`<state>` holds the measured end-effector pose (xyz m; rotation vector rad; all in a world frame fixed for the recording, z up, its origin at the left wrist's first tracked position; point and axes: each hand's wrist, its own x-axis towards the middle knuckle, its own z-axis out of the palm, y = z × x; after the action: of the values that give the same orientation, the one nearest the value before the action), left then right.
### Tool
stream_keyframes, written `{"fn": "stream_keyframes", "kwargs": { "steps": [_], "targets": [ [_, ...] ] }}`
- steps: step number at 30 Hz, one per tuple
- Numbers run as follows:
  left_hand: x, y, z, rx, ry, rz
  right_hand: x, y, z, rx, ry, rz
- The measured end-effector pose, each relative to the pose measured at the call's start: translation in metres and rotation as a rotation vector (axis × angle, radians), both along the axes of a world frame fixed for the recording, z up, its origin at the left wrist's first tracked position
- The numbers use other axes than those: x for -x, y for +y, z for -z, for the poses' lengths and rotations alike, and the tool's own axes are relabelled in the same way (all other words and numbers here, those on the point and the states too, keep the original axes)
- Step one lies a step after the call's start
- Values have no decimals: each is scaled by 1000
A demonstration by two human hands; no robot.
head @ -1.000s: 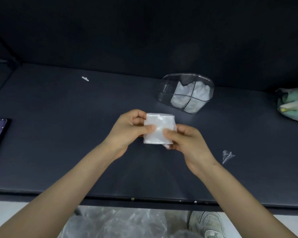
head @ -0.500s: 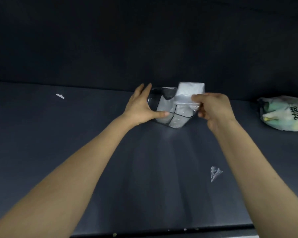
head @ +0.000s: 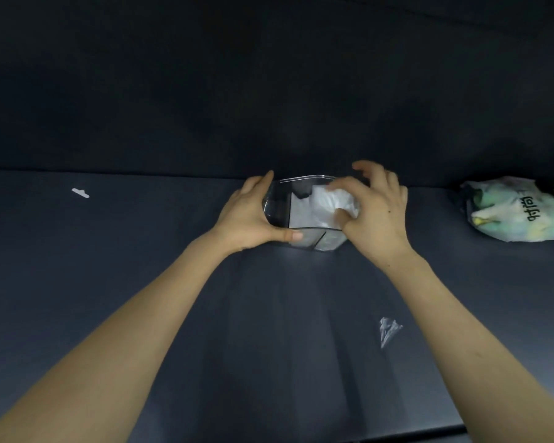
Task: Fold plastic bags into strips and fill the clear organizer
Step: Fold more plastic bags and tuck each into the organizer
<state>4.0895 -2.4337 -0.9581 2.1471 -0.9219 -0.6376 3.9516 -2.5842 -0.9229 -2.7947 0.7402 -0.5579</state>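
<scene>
A view from a head-worn camera looks down at a dark table (head: 135,282) with two bare forearms reaching away towards its far edge. At the far centre stands the clear organizer (head: 301,179), a see-through tub split by dividers into compartments. The left hand (head: 250,215) grips its left side, thumb on the near wall and fingers curved round the far-left wall, steadying it. The right hand (head: 378,215) is over the right side, its fingers curled and thumb pressed on a white folded plastic bag (head: 328,201), which sits partly down in a far-right compartment. White plastic already shows in the two near compartments and in a far one, while the leftmost part looks darker and may be unfilled, so the filling seems well along but not finished; this bag looks not yet fully seated. A crumpled scrap of clear plastic (head: 389,334) lies near on the right, and a small white sliver (head: 80,193) lies far left. At the far right rests a pale green and yellow printed packet (head: 518,212) with black characters, seen upside down and not clearly legible. No other writing shows.
</scene>
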Motion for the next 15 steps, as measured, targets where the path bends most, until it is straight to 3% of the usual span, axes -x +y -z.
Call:
{"fn": "stream_keyframes", "kwargs": {
  "steps": [5, 11, 15],
  "targets": [
    [9, 16, 1, 8, -19, 26, 12, 2, -1, -76, 139, -95],
    [18, 28, 1, 1, -23, 39, 17, 13, 1, -291, 55, -5],
    [20, 33, 1, -6, -25, 44, 19, 11, 4, -274, 82, 21]
  ]
}}
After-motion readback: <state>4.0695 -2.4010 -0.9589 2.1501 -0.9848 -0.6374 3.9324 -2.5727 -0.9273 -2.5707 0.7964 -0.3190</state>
